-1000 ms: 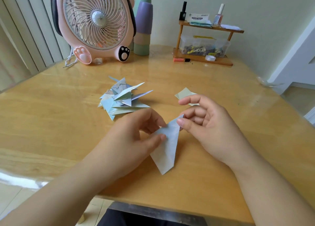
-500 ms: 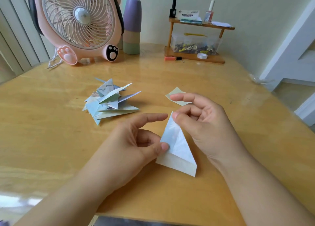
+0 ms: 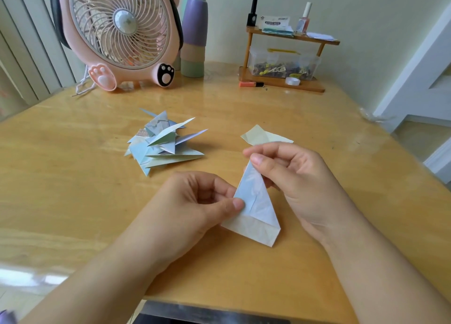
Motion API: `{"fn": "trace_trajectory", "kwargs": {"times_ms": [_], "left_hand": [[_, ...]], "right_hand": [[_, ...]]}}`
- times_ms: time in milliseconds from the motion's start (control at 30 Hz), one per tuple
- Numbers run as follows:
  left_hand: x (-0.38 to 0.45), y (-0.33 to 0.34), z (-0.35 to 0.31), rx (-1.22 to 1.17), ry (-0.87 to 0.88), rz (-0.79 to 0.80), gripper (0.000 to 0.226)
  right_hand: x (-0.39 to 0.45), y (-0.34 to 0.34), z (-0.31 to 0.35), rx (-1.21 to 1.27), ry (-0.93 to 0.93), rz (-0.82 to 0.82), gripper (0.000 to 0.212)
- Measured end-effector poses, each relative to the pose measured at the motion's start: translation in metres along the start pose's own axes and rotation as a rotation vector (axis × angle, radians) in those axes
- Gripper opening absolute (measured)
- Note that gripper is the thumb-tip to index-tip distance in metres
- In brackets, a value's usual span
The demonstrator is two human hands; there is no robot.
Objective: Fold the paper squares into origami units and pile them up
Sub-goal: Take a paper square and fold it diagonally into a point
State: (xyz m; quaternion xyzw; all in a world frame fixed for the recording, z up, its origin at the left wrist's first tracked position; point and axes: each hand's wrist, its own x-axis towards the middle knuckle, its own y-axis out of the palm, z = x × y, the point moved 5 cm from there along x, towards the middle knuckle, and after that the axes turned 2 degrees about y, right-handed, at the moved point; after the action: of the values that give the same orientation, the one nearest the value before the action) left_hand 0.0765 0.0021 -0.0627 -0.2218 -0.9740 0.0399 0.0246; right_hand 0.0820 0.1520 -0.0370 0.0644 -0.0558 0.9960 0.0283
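1. The half-folded paper unit (image 3: 256, 206) is held just above the table (image 3: 73, 189) between both hands. A second ago it hung as a narrow edge-on strip; it has since been turned flat toward the camera, showing a pale blue triangle over a cream band.
2. The left hand (image 3: 192, 211) pinches the unit's left edge, thumb on top, other fingers curled behind.
3. The right hand (image 3: 292, 174) pinches the top tip between thumb and curled fingers.
4. That turn likely means the creases are being checked or the next fold lined up; the unit looks unfinished.
5. Beyond the left fingers lies the pile of finished units (image 3: 163, 143); past the right fingertips, a cream paper square (image 3: 263, 135) waits.
6. A pink fan (image 3: 117, 30) stands further back.
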Motion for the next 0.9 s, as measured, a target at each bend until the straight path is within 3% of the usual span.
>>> {"fn": "trace_trajectory", "kwargs": {"times_ms": [367, 733, 900], "left_hand": [[0.0004, 0.0017, -0.0004, 0.045, -0.022, 0.003, 0.012], [0.0006, 0.0012, 0.0006, 0.012, 0.005, 0.012, 0.011], [0.0005, -0.0014, 0.0018, -0.017, -0.01, -0.032, 0.01]], "right_hand": [[-0.0015, 0.0003, 0.0019, 0.006, -0.029, -0.002, 0.011], [-0.0022, 0.0002, -0.0027, 0.095, 0.054, -0.027, 0.008], [-0.0025, -0.0036, -0.0041, -0.013, 0.125, 0.022, 0.037]]}}
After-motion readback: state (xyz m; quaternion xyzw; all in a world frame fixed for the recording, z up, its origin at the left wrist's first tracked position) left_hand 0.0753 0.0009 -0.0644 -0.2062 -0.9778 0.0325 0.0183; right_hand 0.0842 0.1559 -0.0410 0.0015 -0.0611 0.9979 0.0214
